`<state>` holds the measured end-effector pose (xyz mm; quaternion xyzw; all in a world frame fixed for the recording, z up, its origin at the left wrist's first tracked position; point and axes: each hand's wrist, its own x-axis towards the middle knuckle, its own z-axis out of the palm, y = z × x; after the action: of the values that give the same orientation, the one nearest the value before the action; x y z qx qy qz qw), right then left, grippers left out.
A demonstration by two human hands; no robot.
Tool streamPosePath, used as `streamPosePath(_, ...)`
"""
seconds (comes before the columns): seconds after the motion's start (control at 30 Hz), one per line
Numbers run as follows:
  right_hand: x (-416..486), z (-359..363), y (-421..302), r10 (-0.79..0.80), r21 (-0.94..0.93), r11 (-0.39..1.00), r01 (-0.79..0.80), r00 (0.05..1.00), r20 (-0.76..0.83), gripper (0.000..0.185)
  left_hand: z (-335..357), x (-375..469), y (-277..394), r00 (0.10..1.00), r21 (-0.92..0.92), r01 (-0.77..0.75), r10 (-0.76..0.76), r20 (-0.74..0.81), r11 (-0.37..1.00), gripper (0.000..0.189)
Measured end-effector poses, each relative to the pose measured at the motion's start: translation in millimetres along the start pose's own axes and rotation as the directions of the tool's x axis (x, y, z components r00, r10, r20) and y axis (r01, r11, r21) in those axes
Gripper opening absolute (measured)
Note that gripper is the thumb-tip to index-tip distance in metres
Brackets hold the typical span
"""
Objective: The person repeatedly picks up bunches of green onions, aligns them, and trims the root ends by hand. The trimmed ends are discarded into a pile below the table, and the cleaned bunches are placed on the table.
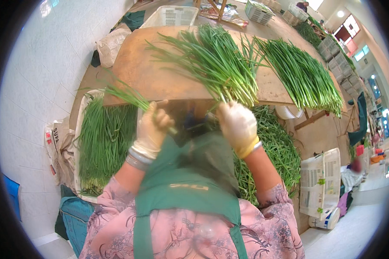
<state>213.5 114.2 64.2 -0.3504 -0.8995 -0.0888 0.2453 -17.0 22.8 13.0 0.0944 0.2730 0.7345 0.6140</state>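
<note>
My gloved left hand (153,124) is closed around a small bunch of garlic chives (129,96), its leaves pointing up and left past the table edge. At the front edge of the wooden table (133,69), my gloved right hand (236,124) is at the pale stem ends of a large loose heap of chives (223,61). The fingers curl away from view, so what they hold is hidden. To the right on the same table lies a neater row of chives (306,74) with the stems lined up toward me. A green apron (188,174) covers my lap.
A white crate full of chives (107,139) stands at left below the table. Loose green leaves (275,145) are piled at right. White plastic crates (321,183) stand further right, a white basket (171,16) behind the table. Sacks (111,45) lean near the tiled wall (42,106).
</note>
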Motion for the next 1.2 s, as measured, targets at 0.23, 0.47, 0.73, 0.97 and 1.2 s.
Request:
streamPosePath(0.23,43,55,54,0.133,-0.222,0.972,-0.074,0.956,0.263,0.010,-28,-6,6,0.966,-0.189,0.251,-0.234,0.105,0.949,0.034)
streamPosePath(0.47,108,-29,127,0.385,0.759,0.208,-0.617,0.765,0.517,0.029,-24,-15,23,0.965,-0.234,0.188,-0.135,0.224,0.954,0.032)
streamPosePath(0.73,-33,20,-54,0.167,0.694,-0.066,-0.717,0.678,0.716,0.029,-25,-36,-19,0.940,-0.003,0.326,-0.324,0.105,0.945,0.039)
streamPosePath(0.97,-76,38,-77,0.187,0.766,0.051,-0.640,0.760,0.622,0.022,-30,-32,-33,0.940,0.259,0.331,-0.342,-0.003,0.908,0.034)
streamPosePath(1.2,-74,61,-86,0.475,0.827,-0.282,-0.486,0.678,0.560,0.022,-14,-29,-48,0.958,0.270,0.285,-0.271,-0.089,0.920,0.029)
